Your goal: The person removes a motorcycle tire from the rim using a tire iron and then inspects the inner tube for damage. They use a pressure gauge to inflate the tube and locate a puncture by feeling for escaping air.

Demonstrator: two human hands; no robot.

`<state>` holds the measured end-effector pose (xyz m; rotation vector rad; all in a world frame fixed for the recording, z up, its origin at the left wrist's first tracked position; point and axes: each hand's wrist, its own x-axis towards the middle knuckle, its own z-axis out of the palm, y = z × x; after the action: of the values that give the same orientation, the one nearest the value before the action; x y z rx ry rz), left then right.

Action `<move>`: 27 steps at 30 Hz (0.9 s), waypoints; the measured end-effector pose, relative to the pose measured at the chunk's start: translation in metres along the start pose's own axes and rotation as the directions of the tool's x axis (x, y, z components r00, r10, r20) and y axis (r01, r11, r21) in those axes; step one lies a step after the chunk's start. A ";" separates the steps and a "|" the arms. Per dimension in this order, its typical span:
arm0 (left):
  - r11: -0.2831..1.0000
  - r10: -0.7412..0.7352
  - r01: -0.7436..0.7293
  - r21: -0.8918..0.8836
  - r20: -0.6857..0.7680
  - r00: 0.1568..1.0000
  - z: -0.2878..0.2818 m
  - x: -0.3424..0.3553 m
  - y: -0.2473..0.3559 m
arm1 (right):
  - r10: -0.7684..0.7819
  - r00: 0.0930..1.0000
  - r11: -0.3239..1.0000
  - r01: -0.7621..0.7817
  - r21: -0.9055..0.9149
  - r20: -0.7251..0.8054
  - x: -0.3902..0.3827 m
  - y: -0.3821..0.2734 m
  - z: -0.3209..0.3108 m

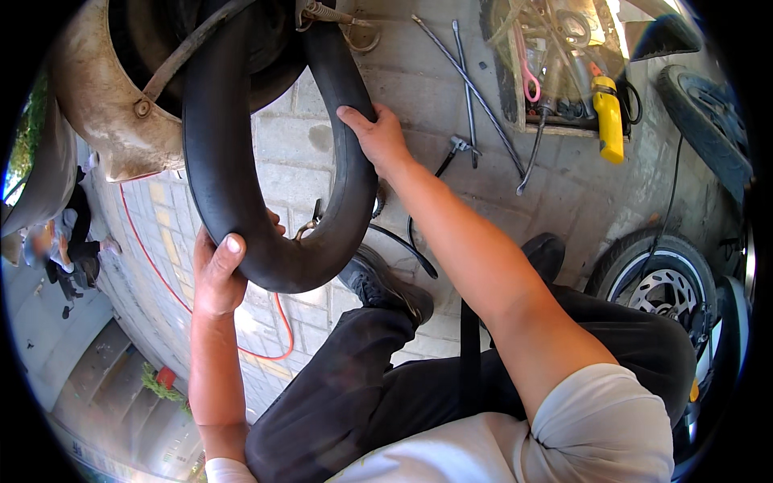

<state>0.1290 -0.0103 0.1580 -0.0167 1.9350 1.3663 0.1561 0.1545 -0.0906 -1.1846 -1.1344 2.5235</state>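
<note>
A black inflated inner tube (219, 173) hangs in a long loop from the wheel area at the upper left, under a dirty cream fender (121, 88). My left hand (221, 270) wraps round its lower left curve, thumb on the near face and fingertips showing inside the loop. My right hand (374, 141) grips its right side higher up, thumb laid across the rubber. A metal valve stem (306, 229) stands at the inside of the tube's lower curve. The tube's upper part is hidden where it passes in front of the wheel.
Long metal tire levers (467, 88) lie on the paving. Beyond them stands a wooden tool box (555, 130) with a yellow-handled tool (608, 121). An air hose (403, 245) runs near my shoe (386, 286); an orange hose (286, 330) curves leftward. Wheels stand at right, including one with a brake disc (656, 290).
</note>
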 end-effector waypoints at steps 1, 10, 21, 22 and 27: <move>1.000 0.012 -0.013 0.008 0.034 0.999 0.001 0.005 -0.009 | -0.014 0.997 0.994 0.006 -0.105 -0.073 0.006 0.000 -0.005; 0.999 0.025 -0.022 -0.029 0.107 0.994 0.009 0.007 -0.015 | 0.161 0.968 0.938 -0.211 -0.277 -0.191 0.033 -0.010 -0.029; 1.000 0.027 -0.028 0.007 0.119 0.993 0.015 0.013 -0.014 | 0.184 0.956 0.876 -0.265 -0.404 -0.228 0.042 0.000 -0.035; 0.999 0.025 -0.028 0.022 0.116 0.993 0.009 0.010 -0.016 | 0.197 0.952 0.845 -0.286 -0.452 -0.234 0.031 -0.007 -0.025; 0.997 0.045 -0.050 0.067 0.073 0.996 0.005 0.009 -0.016 | 0.229 0.938 0.784 -0.335 -0.522 -0.258 -0.002 -0.011 0.007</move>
<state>0.1323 -0.0095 0.1388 0.1098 1.9320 1.3128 0.1505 0.1574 -0.0797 -1.8060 -1.8489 2.2567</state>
